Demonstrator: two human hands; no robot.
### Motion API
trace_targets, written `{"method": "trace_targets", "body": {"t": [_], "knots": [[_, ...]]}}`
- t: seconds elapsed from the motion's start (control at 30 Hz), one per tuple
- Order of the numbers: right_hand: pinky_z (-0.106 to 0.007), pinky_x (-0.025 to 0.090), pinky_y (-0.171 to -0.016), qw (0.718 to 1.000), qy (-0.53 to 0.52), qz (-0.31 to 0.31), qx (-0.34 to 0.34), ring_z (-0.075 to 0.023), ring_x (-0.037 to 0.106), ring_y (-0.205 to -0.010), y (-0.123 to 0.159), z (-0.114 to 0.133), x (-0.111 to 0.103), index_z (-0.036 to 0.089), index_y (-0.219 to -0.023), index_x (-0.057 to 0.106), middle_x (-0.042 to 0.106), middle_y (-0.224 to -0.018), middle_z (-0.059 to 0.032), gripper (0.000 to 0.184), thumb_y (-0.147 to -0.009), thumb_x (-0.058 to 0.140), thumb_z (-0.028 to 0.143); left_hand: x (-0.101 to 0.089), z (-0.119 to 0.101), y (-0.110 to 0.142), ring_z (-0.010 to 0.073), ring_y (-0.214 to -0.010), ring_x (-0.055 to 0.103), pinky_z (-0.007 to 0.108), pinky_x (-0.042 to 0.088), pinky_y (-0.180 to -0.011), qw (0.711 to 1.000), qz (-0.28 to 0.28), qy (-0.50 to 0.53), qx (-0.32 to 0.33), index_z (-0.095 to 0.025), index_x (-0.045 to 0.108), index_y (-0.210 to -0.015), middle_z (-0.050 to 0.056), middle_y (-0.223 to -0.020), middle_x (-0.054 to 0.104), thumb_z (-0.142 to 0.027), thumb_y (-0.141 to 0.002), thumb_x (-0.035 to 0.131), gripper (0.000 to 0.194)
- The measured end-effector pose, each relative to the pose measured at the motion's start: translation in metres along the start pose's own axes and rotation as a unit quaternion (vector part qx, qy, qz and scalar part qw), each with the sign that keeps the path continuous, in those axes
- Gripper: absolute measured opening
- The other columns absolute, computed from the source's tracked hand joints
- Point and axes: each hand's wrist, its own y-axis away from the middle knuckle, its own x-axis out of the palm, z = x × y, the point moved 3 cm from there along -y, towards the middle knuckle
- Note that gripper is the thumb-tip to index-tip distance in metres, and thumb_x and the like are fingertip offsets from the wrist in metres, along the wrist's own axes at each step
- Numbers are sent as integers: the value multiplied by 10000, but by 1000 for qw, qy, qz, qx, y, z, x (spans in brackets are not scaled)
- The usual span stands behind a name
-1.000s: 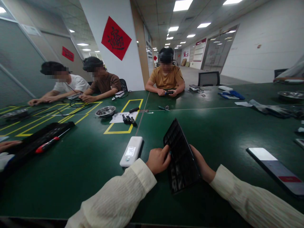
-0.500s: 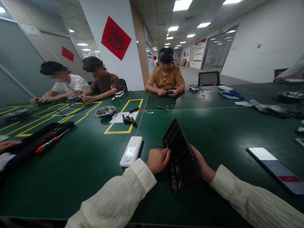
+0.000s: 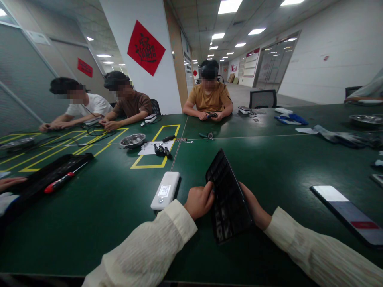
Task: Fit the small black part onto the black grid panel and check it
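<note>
A thin black tray point(image 3: 229, 199) divided into many small compartments stands tilted up on its edge in front of me, its compartment side facing left. My right hand point(image 3: 253, 205) grips it from behind along the right edge; most of those fingers are hidden by the tray. On the compartment side is my left hand point(image 3: 201, 201), fingers curled and closed, the fingertips against the tray near its left edge. A small bluish spot shows at those fingertips, too small to name. Left of that hand lies a white power bank point(image 3: 166, 190) with a lit display.
A phone point(image 3: 347, 215) lies at right. On the left are a red-handled screwdriver point(image 3: 60, 182) and a long black tray point(image 3: 44, 179) beside another person's hand point(image 3: 12, 183). Farther back are a metal bowl point(image 3: 132, 140), black parts point(image 3: 162, 150) on paper, and pliers point(image 3: 207, 136). Several people sit around.
A finger of my left hand has stretched slightly upward against the tray. The tray and my right hand stay in place.
</note>
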Motion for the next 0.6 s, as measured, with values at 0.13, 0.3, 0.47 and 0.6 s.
{"method": "trace_targets", "body": {"t": [0.13,0.3,0.47,0.6], "knots": [[-327,482,-697,1000,-13,12,-5,-226,608,-840,-2,-3,0,236,-834,641,685,-824,-8,283,-644,666,445,-3,-2,0,162,-525,573,263,336,-495,1000,0,5,8,-178,461,-948,13,-603,604,-281,-915,282,209],[-347,475,-737,999,-26,25,5,-243,601,-890,-5,-10,-3,232,-882,648,683,-848,-18,304,-678,652,458,-6,-3,-1,151,-533,566,256,335,-508,1000,18,12,-7,-192,467,-915,8,-611,601,-304,-908,304,198],[-364,471,-736,1000,-9,20,-6,-251,601,-877,-3,-6,-3,229,-899,651,682,-850,-29,316,-692,634,466,-6,-2,-1,143,-513,544,252,304,-502,999,29,-3,-16,-193,499,-878,8,-587,591,-303,-922,298,234],[-357,469,-726,1000,5,20,-3,-250,602,-870,1,0,0,242,-884,650,684,-852,-22,299,-679,639,460,-5,-1,-3,138,-519,544,249,295,-510,999,37,-29,-9,-193,523,-821,17,-593,604,-324,-951,264,318]]}}
